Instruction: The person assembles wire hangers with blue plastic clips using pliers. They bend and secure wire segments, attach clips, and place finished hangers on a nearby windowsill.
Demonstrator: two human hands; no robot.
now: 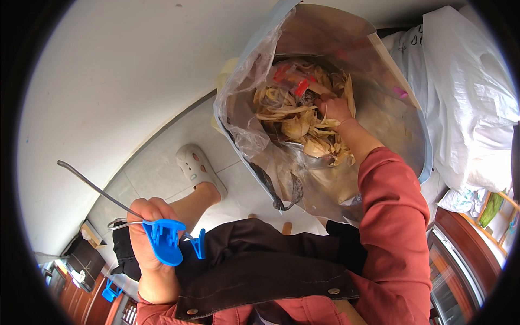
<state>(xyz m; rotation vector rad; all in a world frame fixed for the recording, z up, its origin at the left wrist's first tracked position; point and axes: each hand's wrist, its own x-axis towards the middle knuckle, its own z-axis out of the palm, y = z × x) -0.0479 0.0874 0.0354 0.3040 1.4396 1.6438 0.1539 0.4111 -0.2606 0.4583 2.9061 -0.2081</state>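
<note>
My left hand (145, 244) is closed on a clip hanger (164, 244), with bright blue plastic clips and a bent grey wire hook sticking up to the left. My right arm, in a red sleeve, reaches down into a large bin (425, 157) with a plastic liner (254, 130). Inside, dry tan husks (297, 125) lie in a loose heap. Among them my right hand (337, 110) has its fingers bent and partly hidden; what they grip cannot be made out. Touching or close beside those fingers is clear plastic packaging (295, 78) with red parts.
White plastic bags (460, 92) stand against the bin's right side. A pale wall (119, 70) runs along the left, above grey floor tiles (146, 173). My foot in a light clog (194, 165) is left of the bin. Another blue plastic item (111, 292) shows at lower left.
</note>
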